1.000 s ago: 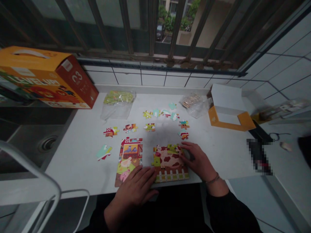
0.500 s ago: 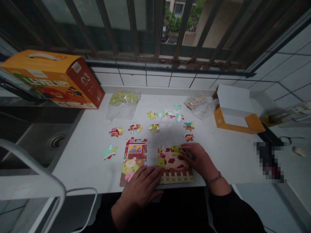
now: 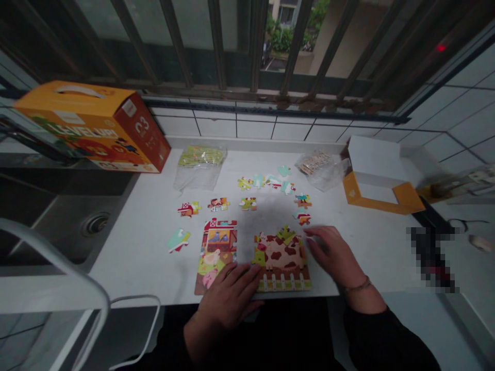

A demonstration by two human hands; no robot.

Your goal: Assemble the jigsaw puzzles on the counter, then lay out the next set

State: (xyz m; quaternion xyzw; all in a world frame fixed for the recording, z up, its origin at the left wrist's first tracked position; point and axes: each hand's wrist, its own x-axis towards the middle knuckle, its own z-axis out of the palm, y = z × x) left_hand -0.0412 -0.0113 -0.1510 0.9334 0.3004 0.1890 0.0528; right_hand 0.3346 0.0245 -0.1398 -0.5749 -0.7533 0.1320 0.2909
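Observation:
On the white worktop lies a joined puzzle section with a spotted cow (image 3: pixel 284 257) and a white fence. My left hand (image 3: pixel 230 293) rests on its left edge, fingers stretched out flat. Left of it is another joined section with a barn and pink pig (image 3: pixel 216 242), partly under the same hand. A green puzzle piece (image 3: pixel 286 235) lies askew across the cow section's top edge. Just off the right side of that section, my right hand (image 3: pixel 330 255) hovers with thumb and fingers apart, and nothing shows in them. Loose puzzle pieces, such as a chick-green one (image 3: pixel 248 204), lie beyond.
An orange carton (image 3: pixel 96 129) stands at the back left beside a sink (image 3: pixel 96 224). Plastic bags with green pieces (image 3: pixel 201 157) and wooden pieces (image 3: pixel 315 162) lie along the back. An opened orange-white box (image 3: pixel 381 198) sits at the right. A white tube (image 3: pixel 58 257) curves at the left.
My right hand has let go of the green piece and drawn off to the right. That piece now lies turned at an angle. My left hand stays on the puzzle; the view has shifted slightly.

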